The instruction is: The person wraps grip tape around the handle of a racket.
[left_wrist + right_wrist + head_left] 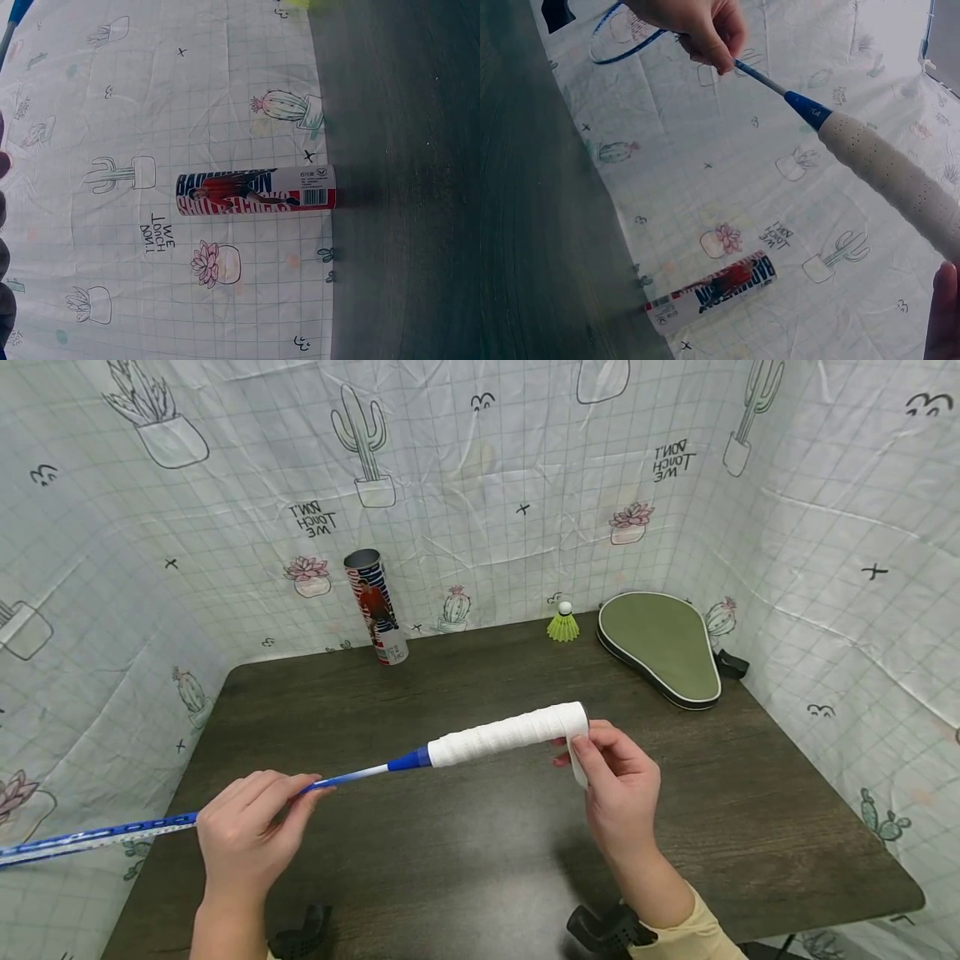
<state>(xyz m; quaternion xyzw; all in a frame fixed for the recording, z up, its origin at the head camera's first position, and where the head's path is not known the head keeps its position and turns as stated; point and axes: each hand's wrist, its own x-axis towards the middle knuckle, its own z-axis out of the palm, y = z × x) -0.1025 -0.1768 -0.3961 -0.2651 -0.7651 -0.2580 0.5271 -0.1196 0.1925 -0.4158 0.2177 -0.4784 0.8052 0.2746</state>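
A blue and white badminton racket (408, 760) is held above the table, its handle wrapped in white perforated grip tape (506, 737). My left hand (251, 827) pinches the thin shaft near the racket head, which runs out of the head view at the left. At the butt end, my right hand (618, 772) pinches a short loose end of the white tape (577, 764) between thumb and fingers. In the right wrist view the left hand (705, 30) grips the shaft, and only a sliver of the right hand (943, 311) shows beside the handle.
A shuttlecock tube (377, 607) stands at the back of the dark wooden table (480, 843). Farther right are a yellow shuttlecock (563, 623) and a green paddle case (663, 647). A cactus-print curtain (465, 485) encloses the back and sides.
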